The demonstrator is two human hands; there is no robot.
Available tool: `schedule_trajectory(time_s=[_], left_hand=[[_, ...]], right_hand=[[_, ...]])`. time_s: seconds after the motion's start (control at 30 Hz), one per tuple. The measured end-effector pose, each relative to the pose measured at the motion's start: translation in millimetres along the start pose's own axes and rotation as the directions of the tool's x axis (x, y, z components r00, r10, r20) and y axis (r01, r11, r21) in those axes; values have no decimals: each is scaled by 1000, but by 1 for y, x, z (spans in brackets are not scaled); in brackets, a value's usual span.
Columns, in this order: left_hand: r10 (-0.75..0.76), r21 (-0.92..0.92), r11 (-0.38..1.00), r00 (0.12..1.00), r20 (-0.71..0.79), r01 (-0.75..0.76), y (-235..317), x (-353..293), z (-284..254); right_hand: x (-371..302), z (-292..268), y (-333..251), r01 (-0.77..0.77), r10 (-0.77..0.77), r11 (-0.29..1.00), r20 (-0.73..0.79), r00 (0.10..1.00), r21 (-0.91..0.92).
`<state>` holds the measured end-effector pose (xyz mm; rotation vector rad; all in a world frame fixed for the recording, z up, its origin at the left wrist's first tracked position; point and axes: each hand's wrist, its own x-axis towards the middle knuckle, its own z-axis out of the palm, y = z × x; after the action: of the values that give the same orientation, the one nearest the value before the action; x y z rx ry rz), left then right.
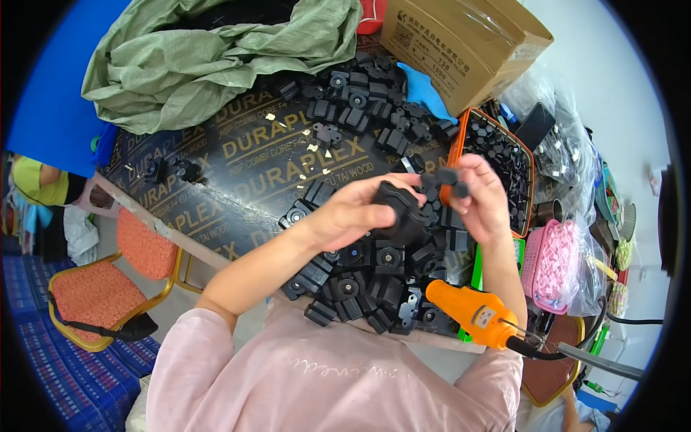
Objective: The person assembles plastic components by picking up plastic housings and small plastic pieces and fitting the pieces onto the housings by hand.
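My left hand (345,214) is closed around a black plastic housing (398,210), with the thumb pressed on its near side. Just to the right, my right hand (485,193) pinches a small black lobed plastic piece (452,177) between thumb and fingers. A narrow gap separates the small piece from the housing. Beneath both hands lies a pile of similar black housings (387,257), some showing round metal centres. Beyond my right hand, an orange bin (529,153) holds many small black pieces like the pinched one.
An orange electric tool (471,315) with a cable hangs near my right forearm. A cardboard box (461,50) and a blue cloth-like piece (425,88) stand beyond more housings (356,97). Green sacking (216,57) lies far left. A pink basket (534,270) holds pink pieces at right.
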<state>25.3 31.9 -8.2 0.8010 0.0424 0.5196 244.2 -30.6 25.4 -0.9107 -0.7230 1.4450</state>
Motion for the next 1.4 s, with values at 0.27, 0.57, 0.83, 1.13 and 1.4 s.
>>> schedule_trajectory(time_s=[0.27,0.57,0.83,1.13,1.4], left_hand=[[118,495,865,992,-47,-80,10,0,12],[372,743,619,928,8,-254,6,-11,14],[178,574,810,983,-51,-117,15,-13,22],[54,561,827,998,-33,-26,19,-15,23],[38,677,734,999,36,-52,22,-16,24]], right_hand=[[-3,34,-5,240,-212,686,127,969,-687],[-14,41,-27,95,-110,803,11,994,-588],[-20,34,-30,-23,139,945,334,932,-327],[-19,35,-26,-84,227,908,314,922,-410],[-22,33,-26,-94,275,876,328,904,-474]])
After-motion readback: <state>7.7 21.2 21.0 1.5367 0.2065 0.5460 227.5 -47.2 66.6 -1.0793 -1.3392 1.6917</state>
